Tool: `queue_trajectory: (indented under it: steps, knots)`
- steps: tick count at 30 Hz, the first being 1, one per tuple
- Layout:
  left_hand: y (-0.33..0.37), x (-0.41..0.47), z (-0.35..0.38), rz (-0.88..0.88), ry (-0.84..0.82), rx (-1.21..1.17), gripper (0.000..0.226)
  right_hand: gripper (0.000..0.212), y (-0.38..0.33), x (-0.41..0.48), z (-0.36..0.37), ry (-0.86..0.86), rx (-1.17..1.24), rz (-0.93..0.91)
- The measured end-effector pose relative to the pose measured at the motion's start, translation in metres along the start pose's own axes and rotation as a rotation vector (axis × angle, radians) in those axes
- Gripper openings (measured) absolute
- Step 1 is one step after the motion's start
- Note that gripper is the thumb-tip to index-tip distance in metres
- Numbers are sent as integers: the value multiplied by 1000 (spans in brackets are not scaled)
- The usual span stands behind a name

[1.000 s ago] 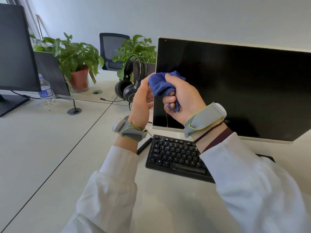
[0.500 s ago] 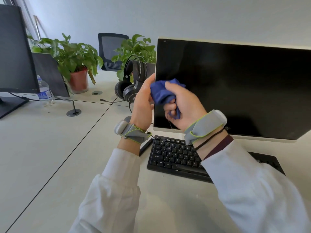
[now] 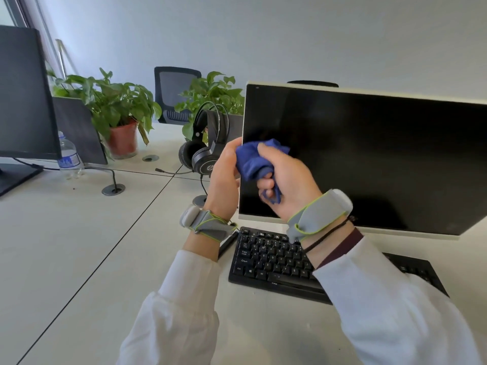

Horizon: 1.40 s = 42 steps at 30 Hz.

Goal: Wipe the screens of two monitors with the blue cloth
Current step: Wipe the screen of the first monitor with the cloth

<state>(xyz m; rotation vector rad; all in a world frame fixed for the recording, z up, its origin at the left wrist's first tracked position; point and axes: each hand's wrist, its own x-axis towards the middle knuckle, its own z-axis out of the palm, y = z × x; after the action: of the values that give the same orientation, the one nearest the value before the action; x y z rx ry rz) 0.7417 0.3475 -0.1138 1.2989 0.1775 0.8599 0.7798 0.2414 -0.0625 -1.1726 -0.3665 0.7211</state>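
Here, above the keyboard [image 3: 268,262] on the counter [image 3: 79,246], the right hand [image 3: 290,185] encloses the bunched blue cloth [image 3: 253,160] in a tight grip. The left hand [image 3: 224,177] touches the cloth's left side, but its own grip cannot be told. The cloth hangs before the near monitor [image 3: 369,154], low on its left side; wiping seems not yet begun, and the far monitor [image 3: 23,96] awaits.

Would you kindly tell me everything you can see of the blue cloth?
The blue cloth is soft, deep-blue fabric, crumpled into a wad. The right hand grips it with curled fingers, a short tail hanging below the fist; the left hand touches its left side, fingertips hidden. It is held before the lower left of the dark screen of the white-framed monitor, above the keyboard; contact with the screen cannot be told.
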Motion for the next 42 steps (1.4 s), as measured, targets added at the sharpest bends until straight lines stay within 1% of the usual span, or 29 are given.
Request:
queue_trajectory:
  steps: [1, 2, 4, 5, 10, 13, 14, 17, 18, 20, 22, 26, 29, 31, 34, 37, 39, 42]
  knots:
    - [0, -1, 0, 11, -2, 22, 37, 34, -11, -2, 3, -19, 11, -31]
    - [1, -3, 1, 15, -19, 39, 40, 35, -20, -4, 5, -37, 21, -52]
    - [3, -8, 1, 9, -44, 48, 54, 38, -28, -7, 6, -54, 17, -66]
    - [3, -9, 1, 6, -42, 49, 57, 38, -25, -6, 5, -44, 11, -62]
    - [8, -12, 3, -22, -22, 38, 41, 39, 12, -1, -12, 69, -51, 13]
    - [9, -13, 4, -1, -39, 52, 34, 38, 10, -4, -15, 72, -74, 5]
    - [10, -13, 4, 8, -43, 55, 36, 38, 2, -5, -13, 65, -65, -13]
    - [11, -14, 5, 48, -81, 69, 59, 34, -39, -12, -2, 25, -12, -104]
    - [10, -13, 5, 37, -74, 59, 62, 33, -55, -15, 1, 10, -1, -125]
    - [8, -11, 3, 19, -66, 52, 58, 35, -76, -21, 5, -12, 6, -140]
    - [6, -10, 2, 30, -76, 81, 51, 35, -78, -22, 3, -10, 0, -127]
    - [4, -8, 1, 35, -55, 89, 41, 38, -42, -16, -9, 30, -62, -39]
    - [2, -7, -1, 48, -51, 106, 40, 37, -23, -13, -14, 62, -133, -10]
    - [3, -9, 0, 47, -53, 107, 40, 37, -27, -14, -12, 59, -130, -36]
    - [4, -10, 3, 51, -64, 113, 40, 37, -57, -20, 2, 30, -93, -120]
    - [5, -9, 3, 50, -64, 121, 39, 35, -80, -24, 11, 5, -47, -161]
    - [5, -7, 2, 46, -47, 110, 36, 36, -72, -20, 12, 21, -70, -156]
    - [4, -7, 2, 46, -19, 120, 34, 38, -34, -11, 6, 67, -111, -99]
